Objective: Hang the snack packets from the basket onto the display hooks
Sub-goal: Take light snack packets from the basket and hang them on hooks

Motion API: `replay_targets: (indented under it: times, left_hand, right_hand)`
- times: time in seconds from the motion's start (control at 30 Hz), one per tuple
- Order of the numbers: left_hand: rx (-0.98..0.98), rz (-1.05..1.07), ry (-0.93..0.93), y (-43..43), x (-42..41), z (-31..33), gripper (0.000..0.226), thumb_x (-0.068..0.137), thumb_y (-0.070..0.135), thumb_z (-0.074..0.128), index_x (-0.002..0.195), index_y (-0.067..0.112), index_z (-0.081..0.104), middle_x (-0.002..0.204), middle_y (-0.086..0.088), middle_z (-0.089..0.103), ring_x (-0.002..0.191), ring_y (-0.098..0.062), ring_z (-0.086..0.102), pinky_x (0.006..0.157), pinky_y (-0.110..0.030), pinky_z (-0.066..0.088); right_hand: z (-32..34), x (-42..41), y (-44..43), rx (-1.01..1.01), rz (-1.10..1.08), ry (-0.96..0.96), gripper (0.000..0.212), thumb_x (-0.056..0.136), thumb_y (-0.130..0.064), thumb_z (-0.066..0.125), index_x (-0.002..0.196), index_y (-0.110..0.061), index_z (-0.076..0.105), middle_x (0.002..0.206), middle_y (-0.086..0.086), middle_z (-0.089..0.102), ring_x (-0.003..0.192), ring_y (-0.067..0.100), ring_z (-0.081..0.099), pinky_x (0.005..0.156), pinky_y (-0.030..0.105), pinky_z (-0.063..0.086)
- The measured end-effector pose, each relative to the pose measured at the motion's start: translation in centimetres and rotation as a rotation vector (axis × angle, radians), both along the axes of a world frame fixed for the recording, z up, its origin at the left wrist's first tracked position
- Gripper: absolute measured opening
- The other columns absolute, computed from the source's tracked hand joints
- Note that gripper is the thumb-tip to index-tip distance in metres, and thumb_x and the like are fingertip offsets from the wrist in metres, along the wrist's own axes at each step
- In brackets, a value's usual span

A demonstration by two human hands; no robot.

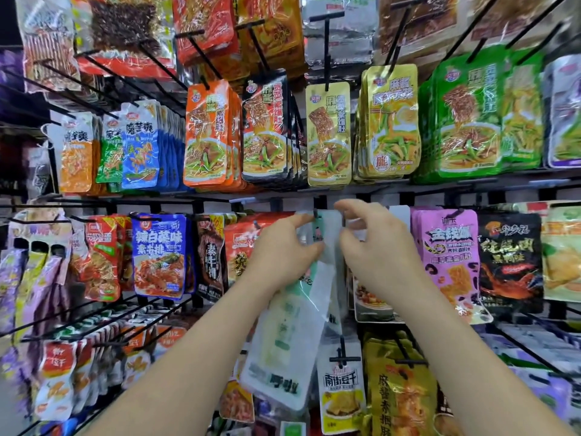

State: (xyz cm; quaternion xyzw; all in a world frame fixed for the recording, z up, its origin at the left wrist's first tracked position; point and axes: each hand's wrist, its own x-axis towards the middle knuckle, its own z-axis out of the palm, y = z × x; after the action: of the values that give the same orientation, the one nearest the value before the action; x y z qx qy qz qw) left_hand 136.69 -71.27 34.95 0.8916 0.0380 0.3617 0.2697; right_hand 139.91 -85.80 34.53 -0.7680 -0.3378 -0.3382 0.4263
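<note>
A white and pale green snack packet (283,344) hangs tilted in front of the middle row of the display. My left hand (283,250) pinches its top left edge near the hole. My right hand (374,247) pinches the packet's top right part, thumb and fingers curled. The black tip of a display hook (315,212) shows just above the packet's top, between my two hands. The basket is out of view.
Rows of black hooks carry many packets: orange (206,136), yellow (328,136) and green (465,121) ones above, a blue one (158,256) to the left, pink (449,262) and black (509,259) ones to the right. Lower hooks (342,358) jut out below my hands.
</note>
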Motion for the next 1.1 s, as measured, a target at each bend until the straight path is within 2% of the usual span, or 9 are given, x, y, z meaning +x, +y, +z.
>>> replay_targets:
  times: [0.17, 0.47, 0.7, 0.77, 0.83, 0.9, 0.97, 1.03, 1.1]
  left_hand:
    - [0.139, 0.078, 0.020, 0.0, 0.5, 0.4, 0.054, 0.086, 0.039, 0.063, 0.137, 0.033, 0.048, 0.128, 0.002, 0.062, 0.104, -0.020, 0.063, 0.083, -0.030, 0.047]
    - [0.043, 0.007, 0.121, 0.7, 1.0, 0.3, 0.071, 0.085, 0.019, 0.060, 0.148, 0.034, 0.031, 0.144, -0.001, 0.049, 0.095, -0.023, 0.066, 0.077, -0.029, 0.052]
    - [0.148, 0.046, 0.267, 0.8, 1.6, 1.0, 0.069, 0.088, 0.023, 0.059, 0.150, 0.025, 0.028, 0.149, -0.003, 0.041, 0.120, -0.026, 0.055, 0.094, -0.034, 0.048]
    - [0.098, 0.022, 0.203, 0.9, 1.6, 0.8, 0.055, 0.088, 0.025, 0.062, 0.140, 0.024, 0.046, 0.141, -0.003, 0.051, 0.118, -0.022, 0.055, 0.095, -0.031, 0.047]
    - [0.012, -0.039, 0.102, 1.0, 1.2, 0.4, 0.031, 0.089, 0.026, 0.063, 0.120, 0.026, 0.064, 0.114, -0.003, 0.067, 0.093, -0.018, 0.063, 0.076, -0.027, 0.051]
    - [-0.067, -0.109, 0.012, 1.3, 0.6, -0.2, 0.016, 0.093, 0.024, 0.060, 0.105, 0.025, 0.071, 0.090, 0.002, 0.068, 0.080, -0.013, 0.062, 0.067, -0.025, 0.048]
    - [-0.116, -0.160, -0.084, 1.7, -0.1, -0.7, 0.017, 0.097, 0.020, 0.054, 0.098, 0.025, 0.070, 0.087, 0.008, 0.066, 0.079, -0.009, 0.059, 0.064, -0.019, 0.045]
    - [-0.123, -0.197, -0.159, 1.8, -0.9, -1.0, 0.023, 0.099, 0.016, 0.049, 0.096, 0.027, 0.068, 0.092, 0.008, 0.067, 0.081, -0.008, 0.059, 0.065, -0.015, 0.043]
    - [-0.141, -0.226, -0.199, 1.6, -1.6, -1.4, 0.026, 0.100, 0.012, 0.046, 0.096, 0.027, 0.067, 0.084, 0.013, 0.065, 0.070, -0.002, 0.056, 0.061, -0.014, 0.042]
  right_hand:
    - [0.4, -0.2, 0.8, 0.274, 0.428, 0.347, 0.037, 0.091, 0.001, 0.049, 0.117, -0.021, 0.064, 0.105, -0.001, 0.067, 0.087, 0.014, 0.065, 0.062, 0.029, 0.059]
    - [0.1, 2.6, 2.6, 0.148, 0.509, 0.620, 0.065, 0.094, 0.006, 0.043, 0.144, -0.034, 0.030, 0.143, -0.011, 0.042, 0.114, 0.016, 0.056, 0.083, 0.041, 0.056]
    - [-0.1, 3.2, 3.5, 0.160, 0.541, 0.676, 0.078, 0.087, 0.014, 0.036, 0.149, -0.031, 0.024, 0.147, -0.015, 0.037, 0.094, 0.002, 0.055, 0.081, 0.039, 0.055]
    - [-0.2, 3.2, 3.5, 0.131, 0.524, 0.670, 0.075, 0.087, 0.013, 0.039, 0.149, -0.028, 0.025, 0.142, -0.015, 0.041, 0.108, 0.007, 0.057, 0.062, 0.022, 0.049]
    - [-0.5, 3.0, 3.1, 0.138, 0.543, 0.705, 0.068, 0.091, 0.005, 0.046, 0.149, -0.026, 0.028, 0.139, -0.015, 0.044, 0.111, 0.009, 0.057, 0.064, 0.019, 0.046]
    - [-0.7, 2.3, 2.1, 0.196, 0.582, 0.780, 0.052, 0.096, -0.010, 0.052, 0.143, -0.026, 0.040, 0.134, -0.007, 0.057, 0.098, 0.009, 0.063, 0.065, 0.021, 0.051]
    - [-1.3, 1.3, 1.0, 0.203, 0.609, 0.794, 0.031, 0.098, -0.025, 0.054, 0.129, -0.023, 0.056, 0.101, -0.006, 0.073, 0.071, 0.006, 0.067, 0.055, 0.022, 0.050]
    - [-2.3, 0.4, 0.1, 0.128, 0.590, 0.738, 0.022, 0.094, -0.030, 0.060, 0.114, -0.021, 0.065, 0.070, -0.011, 0.070, 0.056, 0.003, 0.062, 0.049, 0.021, 0.043]
    - [-3.2, -0.5, -0.1, 0.093, 0.616, 0.710, 0.015, 0.090, -0.023, 0.065, 0.104, -0.017, 0.070, 0.068, -0.009, 0.068, 0.054, 0.002, 0.058, 0.042, 0.018, 0.036]
